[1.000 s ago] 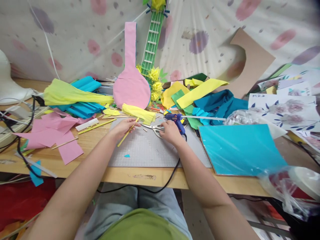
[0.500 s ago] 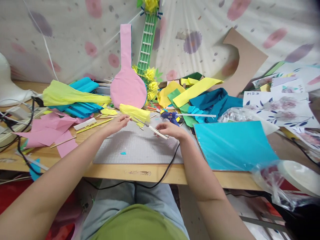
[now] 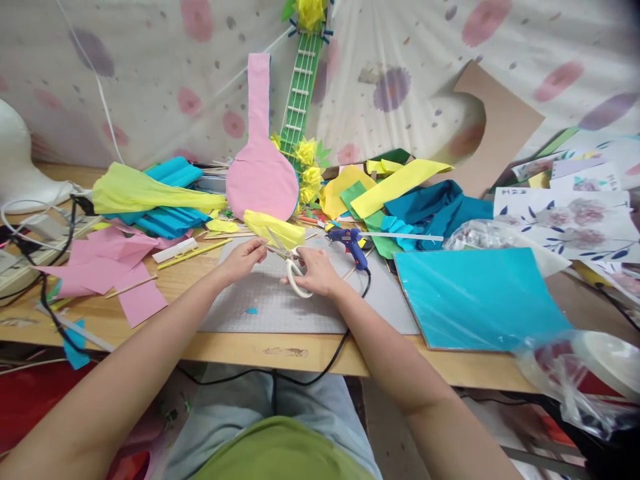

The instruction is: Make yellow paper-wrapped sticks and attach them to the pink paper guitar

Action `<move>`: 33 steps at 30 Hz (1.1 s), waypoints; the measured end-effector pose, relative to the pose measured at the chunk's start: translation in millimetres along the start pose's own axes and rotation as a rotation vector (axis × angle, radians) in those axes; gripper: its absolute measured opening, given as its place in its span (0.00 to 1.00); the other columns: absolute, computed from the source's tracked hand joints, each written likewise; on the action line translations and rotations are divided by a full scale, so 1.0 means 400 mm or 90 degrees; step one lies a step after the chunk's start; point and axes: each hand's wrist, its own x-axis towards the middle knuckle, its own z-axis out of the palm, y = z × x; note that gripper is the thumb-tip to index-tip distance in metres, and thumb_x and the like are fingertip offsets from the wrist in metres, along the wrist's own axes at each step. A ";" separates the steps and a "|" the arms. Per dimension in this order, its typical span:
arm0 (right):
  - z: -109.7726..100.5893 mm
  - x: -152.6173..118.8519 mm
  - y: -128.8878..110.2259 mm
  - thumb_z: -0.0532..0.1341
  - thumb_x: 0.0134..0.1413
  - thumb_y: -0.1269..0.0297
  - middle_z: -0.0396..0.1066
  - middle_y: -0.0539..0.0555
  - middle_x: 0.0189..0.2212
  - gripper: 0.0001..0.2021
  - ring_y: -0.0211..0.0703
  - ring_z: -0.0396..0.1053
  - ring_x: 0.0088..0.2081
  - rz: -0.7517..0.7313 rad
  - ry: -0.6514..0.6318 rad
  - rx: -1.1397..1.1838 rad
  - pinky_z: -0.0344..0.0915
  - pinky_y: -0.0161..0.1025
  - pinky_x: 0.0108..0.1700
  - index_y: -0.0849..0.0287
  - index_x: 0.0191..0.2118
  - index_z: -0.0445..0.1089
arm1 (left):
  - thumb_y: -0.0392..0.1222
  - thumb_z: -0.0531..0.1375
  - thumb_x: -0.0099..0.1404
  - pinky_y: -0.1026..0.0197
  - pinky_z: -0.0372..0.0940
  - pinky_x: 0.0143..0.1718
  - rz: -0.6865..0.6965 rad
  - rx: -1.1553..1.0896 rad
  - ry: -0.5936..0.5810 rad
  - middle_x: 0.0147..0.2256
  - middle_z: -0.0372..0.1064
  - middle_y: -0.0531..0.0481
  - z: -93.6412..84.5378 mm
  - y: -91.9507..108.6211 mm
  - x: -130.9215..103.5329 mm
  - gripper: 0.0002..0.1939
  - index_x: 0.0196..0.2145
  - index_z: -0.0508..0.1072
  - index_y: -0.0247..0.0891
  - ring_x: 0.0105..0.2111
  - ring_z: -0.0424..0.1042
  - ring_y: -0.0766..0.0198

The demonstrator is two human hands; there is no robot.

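My right hand (image 3: 319, 272) grips a pair of scissors (image 3: 299, 277) by its white handles. The blades are spread and point left, close to the fingertips of my left hand (image 3: 245, 257). Those fingers are pinched together; anything between them is too small to make out. Both hands are above a grey cutting mat (image 3: 280, 319). Just behind the blades lies a folded piece of yellow paper (image 3: 280, 228). A blue glue gun (image 3: 353, 245) with a long white glue stick in it rests on the mat, right of my right hand.
A pink banjo-shaped piece (image 3: 263, 180) and a green-necked one (image 3: 300, 93) with yellow flowers lean at the back. Pink paper scraps (image 3: 103, 257) lie left, a turquoise sheet (image 3: 480, 297) right. The glue gun's black cord (image 3: 330, 363) hangs over the table's front edge.
My right hand has turned and moved slightly left, and the scissors have gone from closed to spread. The glue gun is now less covered by my hand. The view has shifted a little.
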 end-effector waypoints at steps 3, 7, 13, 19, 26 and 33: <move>0.010 0.000 -0.009 0.58 0.43 0.46 0.66 0.51 0.30 0.20 0.40 0.61 0.32 -0.015 -0.011 -0.002 0.49 0.37 0.37 0.59 0.33 0.59 | 0.42 0.57 0.51 0.66 0.52 0.23 -0.001 0.009 -0.004 0.15 0.55 0.56 0.003 0.001 -0.004 0.07 0.19 0.65 0.38 0.18 0.54 0.69; 0.013 -0.001 -0.015 0.56 0.45 0.45 0.66 0.50 0.28 0.20 0.38 0.61 0.30 -0.018 -0.029 0.005 0.50 0.37 0.36 0.59 0.32 0.60 | 0.42 0.57 0.51 0.66 0.52 0.23 0.018 0.014 -0.015 0.16 0.55 0.54 0.003 0.006 -0.008 0.11 0.15 0.63 0.38 0.19 0.54 0.69; 0.016 -0.003 -0.014 0.56 0.47 0.46 0.65 0.49 0.26 0.19 0.37 0.61 0.27 -0.012 -0.047 0.018 0.52 0.36 0.35 0.59 0.33 0.62 | 0.42 0.60 0.49 0.67 0.52 0.22 0.002 -0.033 -0.019 0.17 0.55 0.55 0.004 0.003 -0.008 0.07 0.19 0.67 0.38 0.20 0.54 0.69; 0.014 -0.004 -0.017 0.53 0.50 0.46 0.66 0.51 0.26 0.19 0.38 0.62 0.28 -0.001 -0.045 -0.004 0.51 0.36 0.34 0.59 0.35 0.62 | 0.41 0.59 0.49 0.67 0.56 0.26 -0.003 -0.045 -0.028 0.24 0.64 0.52 0.003 -0.011 -0.001 0.07 0.27 0.73 0.37 0.24 0.58 0.69; 0.013 -0.005 -0.021 0.50 0.52 0.47 0.67 0.53 0.27 0.18 0.39 0.62 0.28 0.003 -0.060 -0.021 0.52 0.36 0.33 0.59 0.35 0.61 | 0.41 0.58 0.50 0.67 0.55 0.27 0.009 -0.009 -0.008 0.22 0.63 0.53 0.005 -0.012 -0.004 0.06 0.26 0.72 0.37 0.25 0.59 0.68; 0.002 0.003 -0.023 0.45 0.56 0.51 0.67 0.54 0.32 0.17 0.40 0.62 0.31 0.021 -0.078 0.030 0.54 0.38 0.36 0.60 0.36 0.59 | 0.45 0.56 0.54 0.67 0.54 0.27 0.046 0.035 0.000 0.21 0.58 0.54 0.022 -0.012 0.012 0.09 0.25 0.69 0.36 0.23 0.55 0.69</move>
